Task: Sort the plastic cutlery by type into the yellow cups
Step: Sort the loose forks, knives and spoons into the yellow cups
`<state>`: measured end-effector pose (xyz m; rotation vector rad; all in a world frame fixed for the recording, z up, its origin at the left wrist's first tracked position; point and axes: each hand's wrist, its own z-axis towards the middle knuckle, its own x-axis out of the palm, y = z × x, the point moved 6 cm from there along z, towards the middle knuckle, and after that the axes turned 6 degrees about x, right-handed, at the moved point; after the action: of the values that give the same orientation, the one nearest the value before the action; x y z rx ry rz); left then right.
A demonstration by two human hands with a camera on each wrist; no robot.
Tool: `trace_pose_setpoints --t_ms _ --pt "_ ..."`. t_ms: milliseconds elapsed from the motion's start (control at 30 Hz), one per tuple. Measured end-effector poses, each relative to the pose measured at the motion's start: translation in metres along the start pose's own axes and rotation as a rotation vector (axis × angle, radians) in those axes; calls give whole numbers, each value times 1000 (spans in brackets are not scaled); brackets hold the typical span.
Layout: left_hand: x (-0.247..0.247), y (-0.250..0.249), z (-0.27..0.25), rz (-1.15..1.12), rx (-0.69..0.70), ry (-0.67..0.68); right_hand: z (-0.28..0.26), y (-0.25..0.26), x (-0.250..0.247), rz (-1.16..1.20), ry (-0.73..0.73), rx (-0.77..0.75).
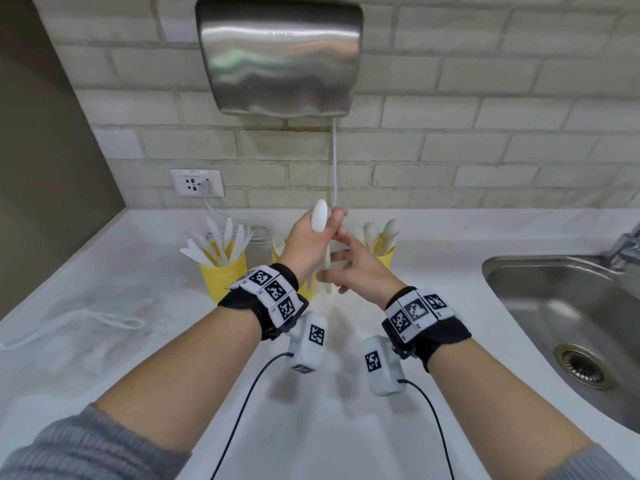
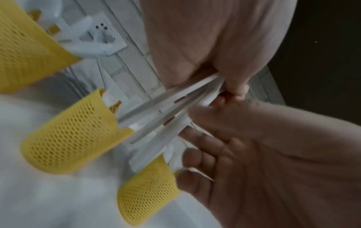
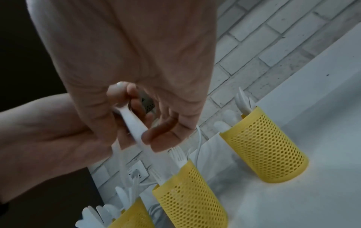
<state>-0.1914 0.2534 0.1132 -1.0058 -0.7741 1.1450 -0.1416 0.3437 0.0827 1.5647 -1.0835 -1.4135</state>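
Observation:
My left hand [image 1: 311, 237] grips a small bundle of white plastic cutlery [image 1: 319, 216] upright above the cups, a spoon bowl at the top. The handles [image 2: 166, 111] fan out below its thumb. My right hand [image 1: 341, 268] meets them from the right with spread fingers, and its thumb and forefinger pinch one handle [image 3: 134, 125]. Three yellow mesh cups stand at the back of the counter. The left cup [image 1: 221, 275] holds knives, the middle cup [image 3: 187, 192] holds forks, and the right cup [image 1: 388, 259] holds spoons. In the head view the middle cup is mostly hidden behind my left hand.
A steel sink [image 1: 554, 306] with a tap [image 1: 623, 247] lies to the right. A hand dryer [image 1: 277, 57] hangs on the brick wall, its cable running to an outlet [image 1: 196, 182]. A clear plastic bag [image 1: 79, 327] lies on the white counter at left.

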Motion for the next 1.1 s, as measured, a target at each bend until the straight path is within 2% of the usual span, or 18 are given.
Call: trace_pose_setpoints --t_ms 67,167,300,367,467,533,633,733,933,1100 --pt "15 -1 5 -18 -10 2 4 0 -6 2 -15 -22" --pt "36 -2 16 -24 -7 30 9 0 -21 -185 -8 -16" --pt "60 0 34 62 -25 139 24 2 -44 -258 -33 -23" --pt "69 7 43 92 -25 192 38 1 -69 -215 -172 -26" --pt "67 24 45 153 -61 101 55 -9 -104 -172 -406 -13" --pt "67 41 45 408 -12 92 65 -25 -111 -162 -478 57" --pt "78 77 42 935 21 309 77 -50 -106 -226 -546 156" --pt "82 94 39 1220 46 424 78 -59 -100 -295 -562 214" --pt "75 102 43 1168 36 444 77 -71 -101 -340 -542 319" --pt "67 101 40 1026 89 354 77 -71 -105 -289 -658 275"
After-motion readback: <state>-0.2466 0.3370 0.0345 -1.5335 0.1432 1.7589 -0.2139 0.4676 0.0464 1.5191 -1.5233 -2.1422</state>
